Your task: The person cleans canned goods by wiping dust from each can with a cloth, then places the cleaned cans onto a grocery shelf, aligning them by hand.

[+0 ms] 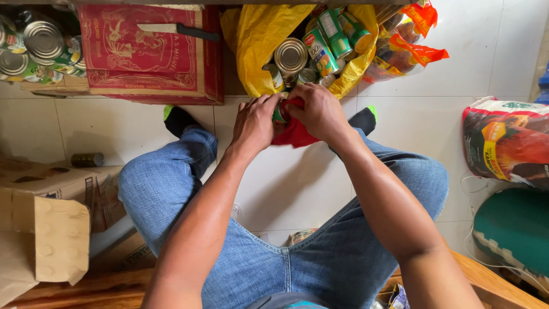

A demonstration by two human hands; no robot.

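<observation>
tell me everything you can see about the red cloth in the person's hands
The red cloth is soft, plain fabric, crumpled and bunched. It sits between the left hand and the right hand, wrapped partly around a small green can. The right hand's fingers press it against the can, while a loose fold hangs below the hands, over the white tiled floor. Most of it is hidden by the hands, so its full shape cannot be told.

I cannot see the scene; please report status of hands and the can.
Both hands, left and right, hold green can in red cloth. Yellow bag of cans just ahead.
</observation>
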